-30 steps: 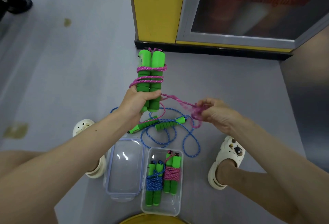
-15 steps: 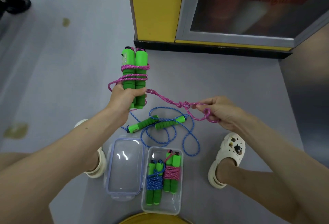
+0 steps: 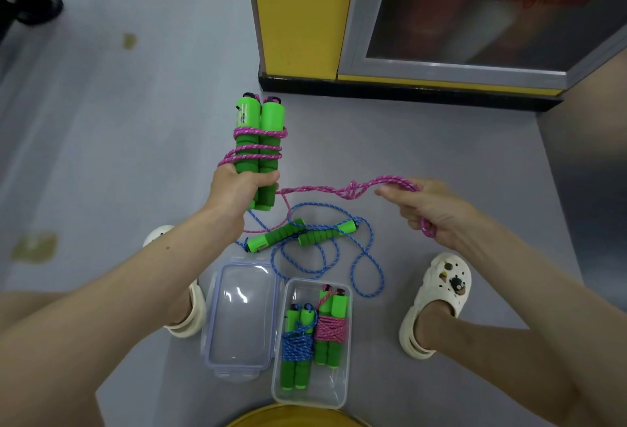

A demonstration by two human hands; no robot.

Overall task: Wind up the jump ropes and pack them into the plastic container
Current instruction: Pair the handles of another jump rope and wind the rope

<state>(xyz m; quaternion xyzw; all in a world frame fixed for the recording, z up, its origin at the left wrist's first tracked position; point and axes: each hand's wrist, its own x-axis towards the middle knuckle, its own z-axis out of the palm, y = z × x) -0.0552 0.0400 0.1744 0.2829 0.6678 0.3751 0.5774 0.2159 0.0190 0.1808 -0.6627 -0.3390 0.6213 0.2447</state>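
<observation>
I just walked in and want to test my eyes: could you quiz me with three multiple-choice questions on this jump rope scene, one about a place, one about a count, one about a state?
1. Where does the loose blue rope lie?
A. In the container
B. On the floor beyond the container
C. Over a shoe

2. How many wound ropes are in the container?
A. One
B. Two
C. Four

3. What state is the pink rope in?
A. Partly wound round its handles, with a knot in the free length
B. Fully wound and packed
C. Lying untouched on the floor

Answers:
1 B, its loops spread on the floor past the container's far edge.
2 B, one blue bundle and one pink bundle lie side by side.
3 A, the left hand holds the handles with a few turns on them, and the right hand holds the knotted length.
</observation>
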